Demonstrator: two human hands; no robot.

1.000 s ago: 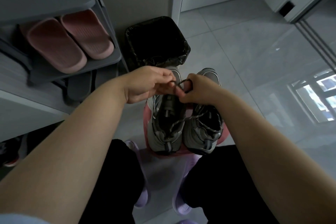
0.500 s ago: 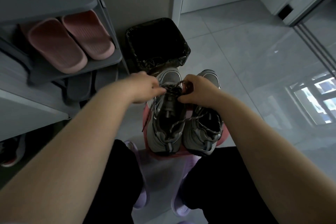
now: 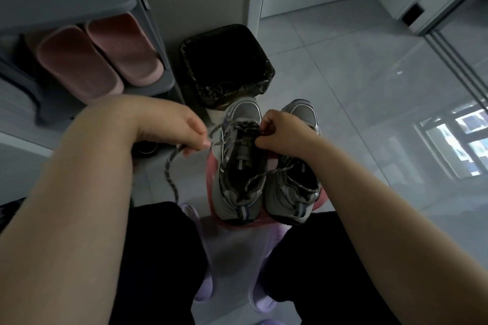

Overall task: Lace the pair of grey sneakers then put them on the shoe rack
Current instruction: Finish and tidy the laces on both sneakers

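Note:
Two grey sneakers stand side by side on a pink stool point(image 3: 211, 177), toes away from me. The left sneaker point(image 3: 232, 192) has a speckled grey lace point(image 3: 170, 174) threaded through its front eyelets. My left hand point(image 3: 182, 126) pinches that lace and holds it out to the left, its loose end dangling down. My right hand point(image 3: 280, 134) is curled over the front of the left sneaker and pinches the other lace end near the toe. The right sneaker point(image 3: 293, 195) lies partly under my right wrist, its lace loose across its opening.
A grey shoe rack point(image 3: 155, 87) stands at the left with pink slippers point(image 3: 105, 58) on its shelf. A bin lined with a black bag point(image 3: 224, 63) sits just beyond the sneakers. Glossy tiled floor point(image 3: 369, 87) spreads to the right. My knees flank the stool.
My hands came down from a raised position above the shoes. The left hand then pulled the lace out to the left, and the right hand settled on the left sneaker's toe end.

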